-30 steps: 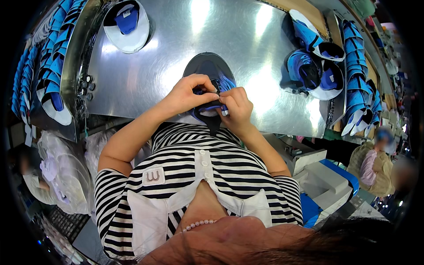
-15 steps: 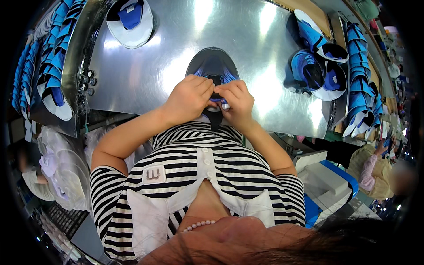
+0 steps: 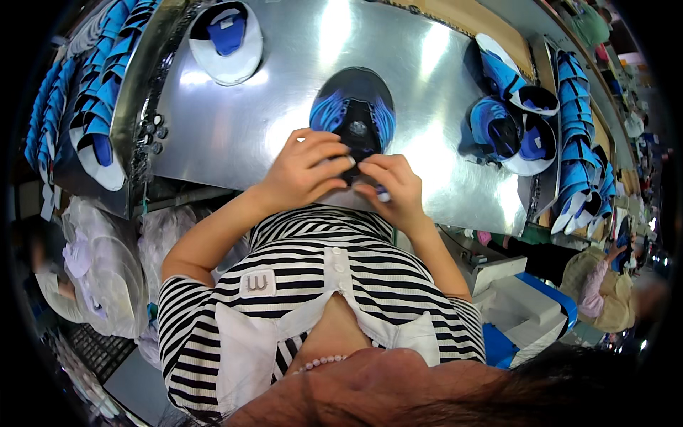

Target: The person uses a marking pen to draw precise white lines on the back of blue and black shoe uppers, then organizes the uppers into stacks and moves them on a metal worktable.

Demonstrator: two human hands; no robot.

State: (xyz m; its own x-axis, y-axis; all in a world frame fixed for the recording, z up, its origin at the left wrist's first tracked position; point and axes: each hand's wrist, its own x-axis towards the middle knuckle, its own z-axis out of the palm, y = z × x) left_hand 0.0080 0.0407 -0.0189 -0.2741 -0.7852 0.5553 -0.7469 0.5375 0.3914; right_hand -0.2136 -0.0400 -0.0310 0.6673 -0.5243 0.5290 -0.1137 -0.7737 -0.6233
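A blue-and-black shoe upper (image 3: 384, 114) lies on the metal tabletop in front of me, its dark rounded end pointing away. Over the part nearest my body, my left hand (image 3: 306, 169) hovers with fingers bent and thumb apart; something small and pale shows at a fingertip. Close beside it, my right hand (image 3: 395, 186) is curled around a small white-and-blue stick-like thing (image 3: 383, 193), mostly hidden in the palm. Its thumb and index finger point toward the left hand. I cannot tell whether the fingertips touch the upper.
A white-and-blue shoe upper (image 3: 245, 57) lies at the far left of the metal table (image 3: 206, 142). Several more (image 3: 498, 128) are grouped at the right. Rows of stacked uppers (image 3: 107, 92) line both sides. Small dark round pieces (image 3: 153, 132) sit at the left edge.
My hands have moved slightly apart from their close pinch over the upper. More of the upper's dark middle now shows. The view has shifted a little.
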